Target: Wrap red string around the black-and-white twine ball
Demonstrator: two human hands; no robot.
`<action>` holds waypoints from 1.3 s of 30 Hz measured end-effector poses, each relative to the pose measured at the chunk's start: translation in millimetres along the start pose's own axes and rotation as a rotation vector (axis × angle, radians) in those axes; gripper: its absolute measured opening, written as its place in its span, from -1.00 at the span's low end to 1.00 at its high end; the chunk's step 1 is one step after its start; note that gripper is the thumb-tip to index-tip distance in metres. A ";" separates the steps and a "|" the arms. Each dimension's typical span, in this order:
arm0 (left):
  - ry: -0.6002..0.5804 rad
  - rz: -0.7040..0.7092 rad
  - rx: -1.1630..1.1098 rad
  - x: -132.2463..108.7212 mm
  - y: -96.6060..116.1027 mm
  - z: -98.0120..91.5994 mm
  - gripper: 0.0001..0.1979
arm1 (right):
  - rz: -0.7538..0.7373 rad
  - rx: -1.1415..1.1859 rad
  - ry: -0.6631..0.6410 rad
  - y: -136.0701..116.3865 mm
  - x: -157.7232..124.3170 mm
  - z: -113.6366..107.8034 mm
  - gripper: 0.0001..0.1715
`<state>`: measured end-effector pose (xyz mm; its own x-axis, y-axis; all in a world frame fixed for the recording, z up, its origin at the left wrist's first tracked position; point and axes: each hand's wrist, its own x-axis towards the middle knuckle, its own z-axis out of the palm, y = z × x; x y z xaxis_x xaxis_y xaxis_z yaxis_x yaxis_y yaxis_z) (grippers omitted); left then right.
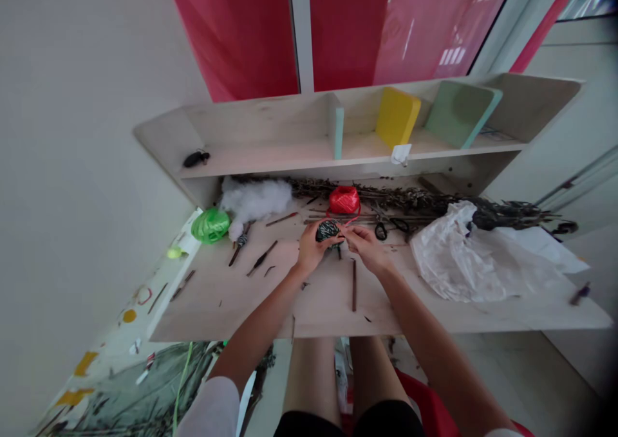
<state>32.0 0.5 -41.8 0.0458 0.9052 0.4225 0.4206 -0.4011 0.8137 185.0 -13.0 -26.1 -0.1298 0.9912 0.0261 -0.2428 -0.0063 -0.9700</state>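
Note:
My left hand (310, 249) is closed around a dark, rounded bundle (327, 230) with whitish streaks, held above the middle of the desk. At the bundle's right side, my right hand (365, 246) pinches red plastic string (354, 219). That strand comes from the red string ball (344, 199) lying just beyond both hands. The fingertips hide where string and bundle meet. Below my right hand a thin brown stick (354, 286) lies on the desk. Black-handled scissors (389, 226) rest to the right of the hands.
White stuffing (258, 200) and a green string ball (210, 225) sit at the left. Dried stems (415, 199) run along the back under a shelf (270, 154). A crumpled white plastic bag (454, 257) covers the right side. Several sticks lie on the desk (226, 315).

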 end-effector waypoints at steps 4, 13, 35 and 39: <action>0.039 -0.082 -0.089 1.9 1.9 1.6 -0.57 | 0.030 0.060 0.009 -3.2 -0.5 -0.5 -0.55; 0.115 -0.189 -0.191 -0.8 3.4 10.1 -0.61 | -0.009 0.019 0.074 -6.1 -1.4 3.8 -0.55; 0.216 -0.566 -0.599 7.3 4.0 5.3 -0.53 | -0.140 -0.385 -0.121 -0.1 -5.1 8.2 -0.48; 0.206 -0.733 -0.787 10.7 5.3 1.8 -0.49 | -0.039 -0.278 -0.067 -1.6 -4.2 6.8 -0.52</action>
<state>36.4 8.3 -33.6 -0.1625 0.9492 -0.2693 -0.4157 0.1817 0.8912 179.4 -18.1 -23.0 -0.1909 0.9790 0.0717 0.0232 0.0775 -0.9967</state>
